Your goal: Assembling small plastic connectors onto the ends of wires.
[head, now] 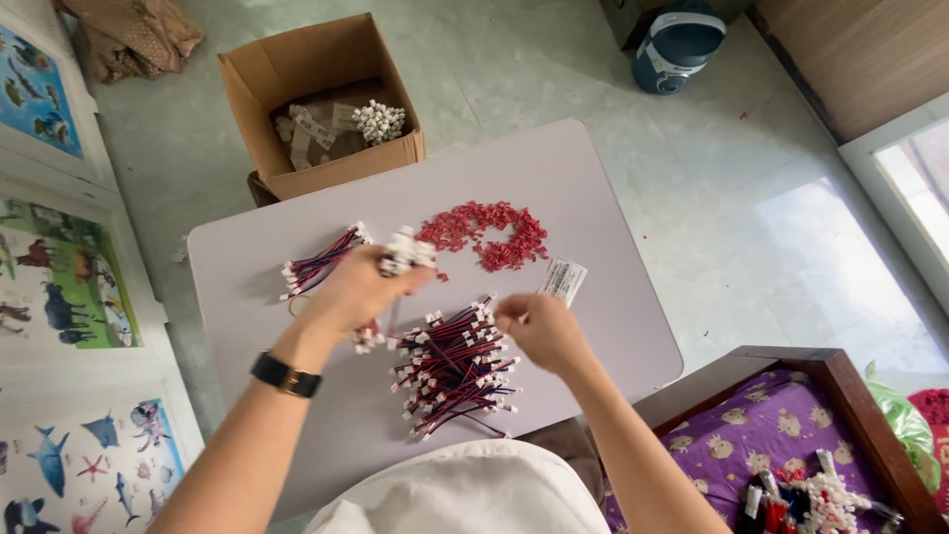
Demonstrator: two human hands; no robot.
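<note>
Pale green floor tiles surround a low white table [593,198], seen from above by the person sitting at its near edge.

Over the middle of the table the left hand [358,292] is curled shut around a bundle of red-and-black wires [405,251]; white connector ends stick out past the fingers toward the far edge, and more white ends show below the palm. A black watch [286,376] sits on that wrist. Just right of it the right hand [544,331] pinches something small between thumb and forefinger at the top of the wire pile [455,366]; what it grips is too small to tell.

That pile, loose wires with white plugs, lies near the near edge, between the two forearms. A second, tidier bunch of wires [321,262] lies toward the left edge, just beyond the left hand. A heap of small red pieces [489,232] spreads near the far edge, well apart from the pile. A white label [563,280] lies beside the heap, just past the right hand's fingertips.

Off the table, an open cardboard box [316,69] stands against the far left corner with white connectors [379,121] inside. A blue pot [677,44] rests on the floor further back. Animal posters [59,287] lie along the left. At the near right a wooden tray [850,396] with purple cloth holds more connectors.
</note>
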